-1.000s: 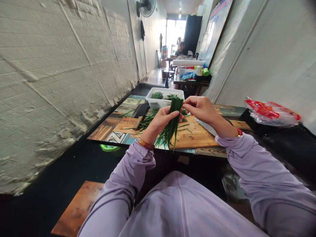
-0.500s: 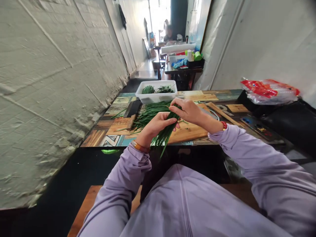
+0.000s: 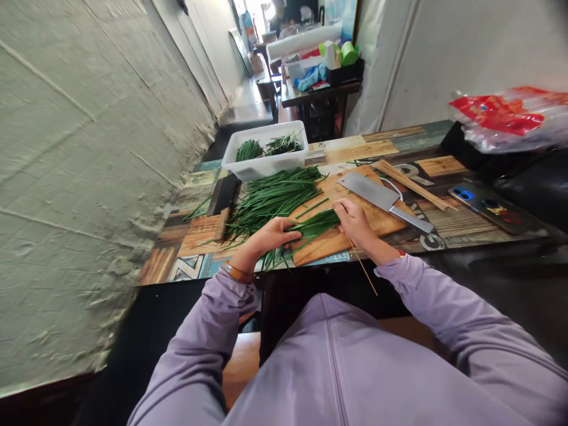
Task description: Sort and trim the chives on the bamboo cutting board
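A bunch of green chives (image 3: pixel 317 225) lies level between my hands, low over the near part of the cutting board (image 3: pixel 306 254). My left hand (image 3: pixel 277 232) is closed round its left part. The fingers of my right hand (image 3: pixel 352 220) grip the right end of the bunch, and a thin bamboo skewer (image 3: pixel 364 269) slants down from under that hand, past the table edge. Whether the skewer passes through the chives is hidden. Just beyond my left hand a pile of loose chives (image 3: pixel 281 192) is spread out. A cleaver (image 3: pixel 368 190) rests on the board beyond my right hand.
A white plastic tub (image 3: pixel 261 171) with chive bundles stands at the back. A dark-bladed knife (image 3: pixel 223 198) lies left of the pile. To the right are several bamboo skewers (image 3: pixel 410 184), a phone (image 3: pixel 486 207) and a red-and-clear plastic bag (image 3: pixel 501 115). A rough wall (image 3: pixel 89 177) borders the left.
The chive bunch has gone from hanging steeply to lying level. My right hand has moved away from the left, lower and to the right. The view has tilted down, revealing the cleaver.
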A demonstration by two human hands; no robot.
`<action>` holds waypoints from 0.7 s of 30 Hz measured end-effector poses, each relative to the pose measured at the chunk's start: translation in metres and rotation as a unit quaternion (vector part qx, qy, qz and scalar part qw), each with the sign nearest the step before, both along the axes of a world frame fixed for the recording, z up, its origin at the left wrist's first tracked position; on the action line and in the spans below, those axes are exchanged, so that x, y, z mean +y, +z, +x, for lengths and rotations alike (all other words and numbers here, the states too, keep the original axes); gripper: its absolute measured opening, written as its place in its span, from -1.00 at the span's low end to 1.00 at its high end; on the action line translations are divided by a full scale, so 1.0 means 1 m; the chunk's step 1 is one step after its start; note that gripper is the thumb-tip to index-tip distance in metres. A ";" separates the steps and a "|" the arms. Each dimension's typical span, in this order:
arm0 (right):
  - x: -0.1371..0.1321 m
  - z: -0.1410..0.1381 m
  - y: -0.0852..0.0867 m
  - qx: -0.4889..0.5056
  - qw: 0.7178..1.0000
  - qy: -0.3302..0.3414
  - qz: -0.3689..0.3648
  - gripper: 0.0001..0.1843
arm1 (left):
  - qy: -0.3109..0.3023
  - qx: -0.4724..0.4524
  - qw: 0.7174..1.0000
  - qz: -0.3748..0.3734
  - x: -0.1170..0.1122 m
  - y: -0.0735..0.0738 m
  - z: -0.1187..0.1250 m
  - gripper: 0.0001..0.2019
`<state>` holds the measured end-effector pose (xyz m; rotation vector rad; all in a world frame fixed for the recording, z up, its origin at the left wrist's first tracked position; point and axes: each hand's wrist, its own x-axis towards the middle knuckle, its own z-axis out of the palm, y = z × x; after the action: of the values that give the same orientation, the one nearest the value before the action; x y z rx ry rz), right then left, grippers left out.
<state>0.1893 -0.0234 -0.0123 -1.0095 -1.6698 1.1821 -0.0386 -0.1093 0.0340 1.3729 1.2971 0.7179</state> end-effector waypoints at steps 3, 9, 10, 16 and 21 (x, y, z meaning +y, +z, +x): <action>0.015 -0.007 0.011 -0.025 0.999 0.011 0.022 -0.64 | 0.008 0.052 0.997 0.049 0.016 0.005 -0.011 -0.57; 0.030 -0.005 0.012 -0.117 0.989 0.045 0.073 -0.70 | 0.105 0.205 0.958 0.173 0.034 0.021 -0.028 -0.61; 0.030 -0.004 0.009 -0.120 0.989 0.045 0.073 -0.70 | 0.124 0.214 0.948 0.203 0.039 0.023 -0.025 -0.63; 0.030 -0.003 0.006 -0.104 0.994 0.027 0.038 -0.68 | 0.003 0.356 0.906 0.230 0.090 0.012 0.021 -0.81; 0.034 -0.005 0.007 -0.100 0.994 0.027 0.040 -0.70 | -0.047 0.469 0.857 0.208 0.112 -0.004 0.041 -0.91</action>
<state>0.1840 0.0104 -0.0049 -1.0674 -1.8949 1.0681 0.0024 0.0029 0.0299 2.2839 1.8547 0.2242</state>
